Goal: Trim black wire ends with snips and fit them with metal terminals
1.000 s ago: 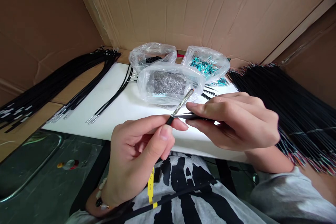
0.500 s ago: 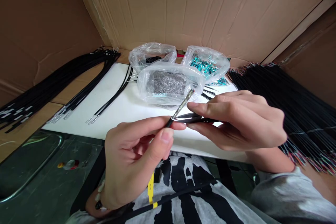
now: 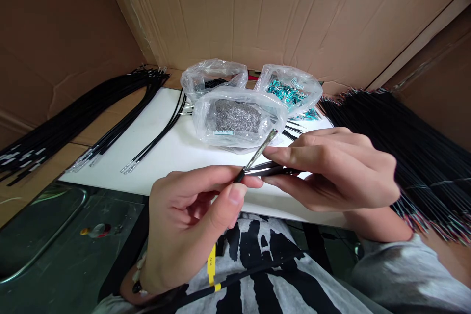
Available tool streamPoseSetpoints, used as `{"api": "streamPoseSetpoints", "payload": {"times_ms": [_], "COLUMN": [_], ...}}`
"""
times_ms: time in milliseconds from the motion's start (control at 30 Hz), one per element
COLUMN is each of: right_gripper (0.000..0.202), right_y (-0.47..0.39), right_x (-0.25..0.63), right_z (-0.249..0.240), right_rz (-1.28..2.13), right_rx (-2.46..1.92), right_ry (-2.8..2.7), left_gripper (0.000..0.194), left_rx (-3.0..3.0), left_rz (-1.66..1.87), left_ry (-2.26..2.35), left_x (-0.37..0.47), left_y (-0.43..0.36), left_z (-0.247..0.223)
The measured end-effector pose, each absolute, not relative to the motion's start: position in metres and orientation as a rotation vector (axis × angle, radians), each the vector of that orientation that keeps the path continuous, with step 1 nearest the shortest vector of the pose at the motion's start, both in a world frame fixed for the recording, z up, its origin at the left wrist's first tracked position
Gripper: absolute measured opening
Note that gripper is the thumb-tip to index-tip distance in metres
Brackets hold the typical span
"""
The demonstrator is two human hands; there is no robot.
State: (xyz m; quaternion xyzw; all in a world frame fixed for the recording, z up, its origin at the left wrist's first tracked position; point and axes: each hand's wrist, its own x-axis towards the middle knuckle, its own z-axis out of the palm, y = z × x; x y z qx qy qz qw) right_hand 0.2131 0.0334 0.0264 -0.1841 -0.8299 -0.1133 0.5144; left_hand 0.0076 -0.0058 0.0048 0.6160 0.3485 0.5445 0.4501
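Note:
A black cable is pinched between the thumb and fingers of my left hand. Its bare silvery end points up and to the right, past the fingertips. My right hand is closed on dark tweezers, whose tips meet the cable where the black jacket ends. Whether the tips grip a strand there is too small to tell. Beyond the hands stands an open clear bag of tiny silvery parts.
Behind are a clear bag with black contents and another of teal-and-silver pieces. Black cables lie on the white board. Bundled cables fill the left side, more the right. Cardboard walls enclose the back.
My left hand and the cable have shifted slightly right, and the bare end has dipped a little. My right hand stays almost in place, with the tweezers still at the jacket's edge.

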Motion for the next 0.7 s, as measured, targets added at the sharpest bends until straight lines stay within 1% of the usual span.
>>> {"api": "streamPoseSetpoints", "payload": {"times_ms": [200, 333, 500, 700], "right_gripper": [0.013, 0.010, 0.017, 0.015], "right_y": [0.033, 0.032, 0.034, 0.033], "right_x": [0.215, 0.215, 0.215, 0.215], "right_z": [0.028, 0.028, 0.027, 0.027], "right_rz": [-0.283, -0.296, -0.267, -0.283], "right_rx": [-0.466, -0.469, -0.421, -0.466], "right_ry": [-2.038, -2.018, -2.002, -2.037], "left_gripper": [0.026, 0.027, 0.019, 0.014], "left_rx": [1.576, 1.519, 1.418, 1.490], "left_rz": [1.282, 1.343, 1.379, 1.397], "left_ry": [0.837, 0.885, 0.947, 0.988], "left_x": [0.002, 0.006, 0.013, 0.012], "left_y": [-0.002, -0.003, -0.006, -0.006], "left_z": [0.001, 0.006, 0.013, 0.012]}}
